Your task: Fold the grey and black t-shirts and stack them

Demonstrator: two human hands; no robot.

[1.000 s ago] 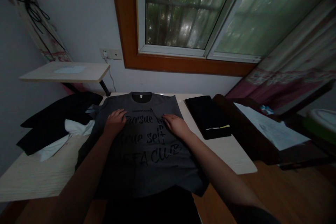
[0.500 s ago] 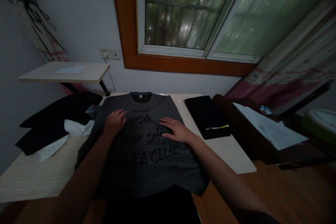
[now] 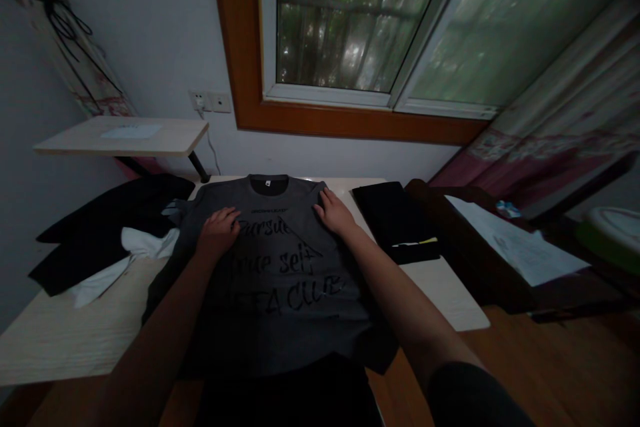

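A dark grey T-shirt (image 3: 280,333) with black lettering lies spread on the pale wooden table (image 3: 450,300), its neckline toward the wall. Its lower hem hangs at the near table edge. My left hand (image 3: 220,230) rests flat on the chest of the shirt, left of the lettering, fingers stretched out. Up by the shirt's right shoulder, my right hand (image 3: 335,210) lies on the cloth with its fingers extended and thumb apart. Neither hand grips the fabric. My forearms cover parts of both sides of the shirt.
Black and white clothes (image 3: 110,227) lie heaped at the left, below a small raised shelf (image 3: 170,137). A black folder (image 3: 395,220) lies to the right of the shirt. Beyond it, papers (image 3: 505,240) rest on a dark brown surface. A window (image 3: 345,33) is behind the table.
My right hand has moved up and slightly right, from beside the lettering to the shirt's right shoulder. My left hand has stayed in place on the chest.
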